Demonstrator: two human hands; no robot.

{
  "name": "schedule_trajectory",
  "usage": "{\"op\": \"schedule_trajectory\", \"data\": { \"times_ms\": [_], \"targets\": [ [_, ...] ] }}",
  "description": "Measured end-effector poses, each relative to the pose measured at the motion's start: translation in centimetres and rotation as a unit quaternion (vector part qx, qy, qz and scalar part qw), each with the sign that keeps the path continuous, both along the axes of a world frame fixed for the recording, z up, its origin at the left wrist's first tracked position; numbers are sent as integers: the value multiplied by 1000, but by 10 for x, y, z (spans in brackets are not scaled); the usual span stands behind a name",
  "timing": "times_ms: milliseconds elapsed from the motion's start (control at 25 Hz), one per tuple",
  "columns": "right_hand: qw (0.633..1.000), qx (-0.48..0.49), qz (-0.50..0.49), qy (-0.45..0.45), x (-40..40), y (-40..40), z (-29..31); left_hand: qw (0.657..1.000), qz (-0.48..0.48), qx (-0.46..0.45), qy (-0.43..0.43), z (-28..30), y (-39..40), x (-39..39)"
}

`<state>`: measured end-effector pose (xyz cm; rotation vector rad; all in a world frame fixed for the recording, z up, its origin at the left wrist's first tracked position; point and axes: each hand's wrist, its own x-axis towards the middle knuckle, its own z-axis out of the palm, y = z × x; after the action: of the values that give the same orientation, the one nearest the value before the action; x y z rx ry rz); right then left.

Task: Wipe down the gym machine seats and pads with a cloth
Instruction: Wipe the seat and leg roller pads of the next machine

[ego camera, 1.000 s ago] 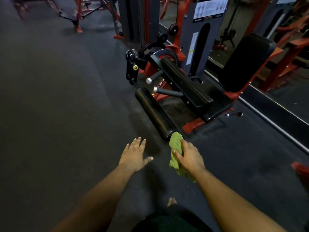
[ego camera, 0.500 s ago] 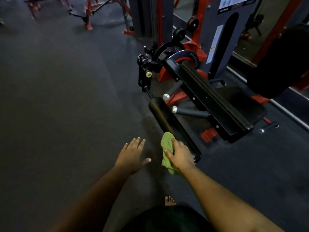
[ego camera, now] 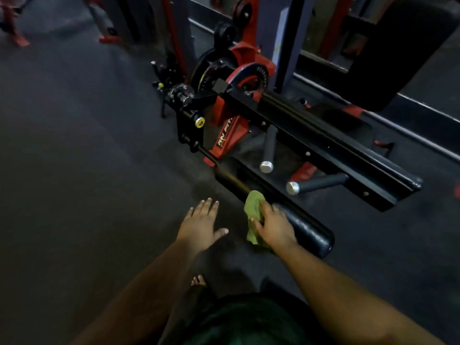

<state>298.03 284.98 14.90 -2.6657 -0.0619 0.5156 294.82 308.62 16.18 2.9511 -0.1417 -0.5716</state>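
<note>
The right hand [ego camera: 273,226] holds a green cloth [ego camera: 253,215] pressed on the black roller pad [ego camera: 308,229], near its middle. The left hand [ego camera: 200,225] floats beside it, fingers straight, holding nothing. Blurry letters mark the red frame [ego camera: 227,135].

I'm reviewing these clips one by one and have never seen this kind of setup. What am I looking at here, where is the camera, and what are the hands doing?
The one picture comes from a camera worn on a person's head, looking forward and down, so you see their own arms. There is no robot. In front stands a red and black gym machine on a dark floor. Its long black roller pad lies low, near the floor. The right hand holds a green cloth and presses it on that pad. The left hand holds nothing, fingers spread, beside the pad. A bare foot shows below.
</note>
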Motion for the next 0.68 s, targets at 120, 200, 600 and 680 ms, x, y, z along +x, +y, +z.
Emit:
{"op": "schedule_trajectory", "data": {
  "times_ms": [120, 200, 600, 680],
  "targets": [
    [997, -12, -73, -1, 2, 30, 1, 997, -71, 12, 21, 1, 42, 39],
    [993, -15, -113, -4, 9, 43, 1, 993, -113, 20, 27, 2, 60, 70],
    [988, -42, -131, -68, 99, 84, -37, 979, -191, 36, 55, -33, 79, 197],
    [983, -55, -144, -99, 113, 97, -40, 973, -215, 41, 70, -38, 83, 214]
  ]
}}
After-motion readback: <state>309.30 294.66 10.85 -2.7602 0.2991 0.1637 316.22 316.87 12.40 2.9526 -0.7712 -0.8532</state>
